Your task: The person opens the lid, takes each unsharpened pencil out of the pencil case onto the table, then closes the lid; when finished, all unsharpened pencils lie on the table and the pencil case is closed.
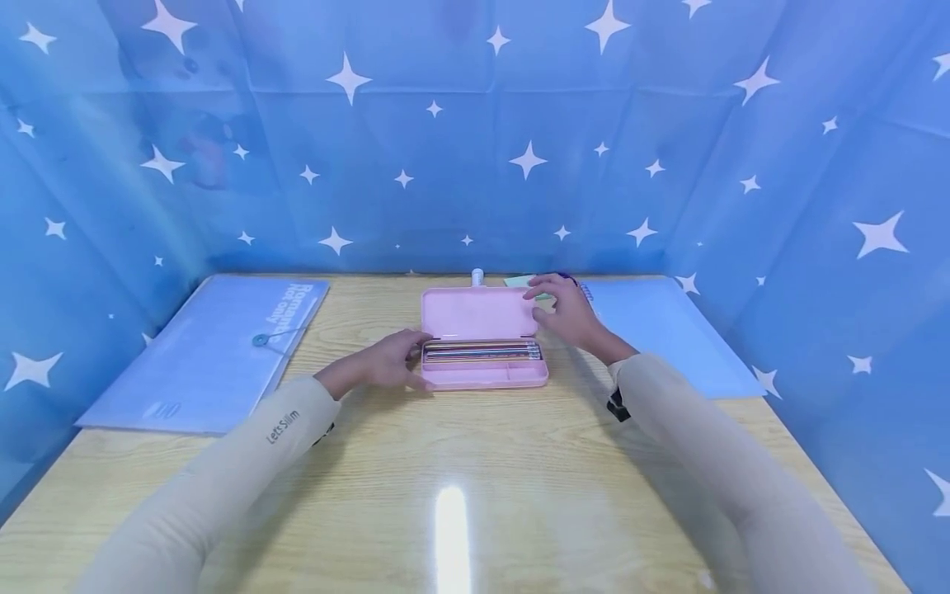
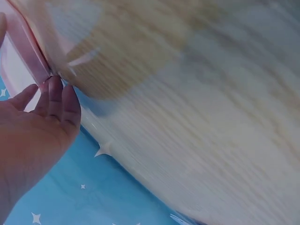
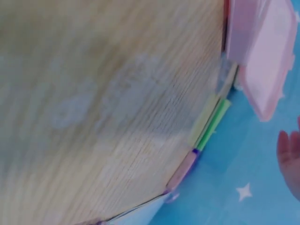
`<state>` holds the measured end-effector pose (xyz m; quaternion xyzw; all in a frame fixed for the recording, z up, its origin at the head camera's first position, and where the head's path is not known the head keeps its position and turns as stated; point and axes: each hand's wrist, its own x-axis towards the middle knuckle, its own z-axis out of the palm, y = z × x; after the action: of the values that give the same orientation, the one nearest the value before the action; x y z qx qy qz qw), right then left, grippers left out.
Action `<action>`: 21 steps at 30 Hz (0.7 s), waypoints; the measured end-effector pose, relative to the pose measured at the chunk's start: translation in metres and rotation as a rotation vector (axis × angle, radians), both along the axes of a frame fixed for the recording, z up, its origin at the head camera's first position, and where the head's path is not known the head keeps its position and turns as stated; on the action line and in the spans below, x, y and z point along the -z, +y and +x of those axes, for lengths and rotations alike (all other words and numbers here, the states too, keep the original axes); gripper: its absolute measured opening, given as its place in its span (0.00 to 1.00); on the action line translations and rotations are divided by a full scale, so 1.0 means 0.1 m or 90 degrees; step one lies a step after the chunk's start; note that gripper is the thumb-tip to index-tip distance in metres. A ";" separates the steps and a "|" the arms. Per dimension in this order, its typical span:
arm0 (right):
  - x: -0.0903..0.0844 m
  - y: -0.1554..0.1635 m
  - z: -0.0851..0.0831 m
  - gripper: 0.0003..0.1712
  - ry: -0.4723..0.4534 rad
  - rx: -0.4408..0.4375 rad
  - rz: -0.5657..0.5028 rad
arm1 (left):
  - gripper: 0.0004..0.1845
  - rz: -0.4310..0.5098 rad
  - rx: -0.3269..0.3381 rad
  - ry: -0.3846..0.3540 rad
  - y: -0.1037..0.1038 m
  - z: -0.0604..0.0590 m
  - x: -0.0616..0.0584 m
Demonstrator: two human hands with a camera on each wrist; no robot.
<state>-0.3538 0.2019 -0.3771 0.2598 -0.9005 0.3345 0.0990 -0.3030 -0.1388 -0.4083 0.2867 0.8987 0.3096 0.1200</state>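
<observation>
A pink pencil case (image 1: 486, 375) lies open on the table, its lid (image 1: 478, 312) tipped up at the back. Several pencils (image 1: 482, 352) fill its rear compartment; smaller divisions in front show bare pink plastic. At the case's left end, my left hand (image 1: 389, 359) holds it, thumb at the front corner and fingers towards the back. In the left wrist view, the fingertips (image 2: 55, 84) meet the case's edge. My right hand (image 1: 567, 313) hovers beside the lid's right edge with loosely bent fingers. A gap separates that hand (image 3: 291, 161) from the lid in the right wrist view.
A translucent folder (image 1: 200, 355) with a button and string lies at the left. To the right is a pale blue folder (image 1: 668, 338). Behind the case stand a white-capped item (image 1: 477, 277) and a green pad (image 1: 519, 281), near a star-patterned curtain (image 1: 445, 165).
</observation>
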 end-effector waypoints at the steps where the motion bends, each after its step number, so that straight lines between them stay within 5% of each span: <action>1: 0.00 0.00 0.04 0.14 0.003 -0.008 -0.002 | 0.43 0.001 0.007 0.006 0.01 -0.01 0.00; 10: 0.08 -0.06 0.28 0.15 -0.079 -0.083 0.010 | 0.46 -0.013 -0.040 -0.023 0.06 0.01 -0.03; 21: 0.14 -0.13 0.23 0.11 -0.132 -0.098 0.079 | 0.50 -0.087 -0.046 0.041 0.06 -0.03 -0.01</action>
<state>-0.3305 0.1893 -0.3907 0.2980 -0.9022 0.3096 -0.0371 -0.3056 -0.1331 -0.4071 0.2549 0.9308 0.2426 0.0992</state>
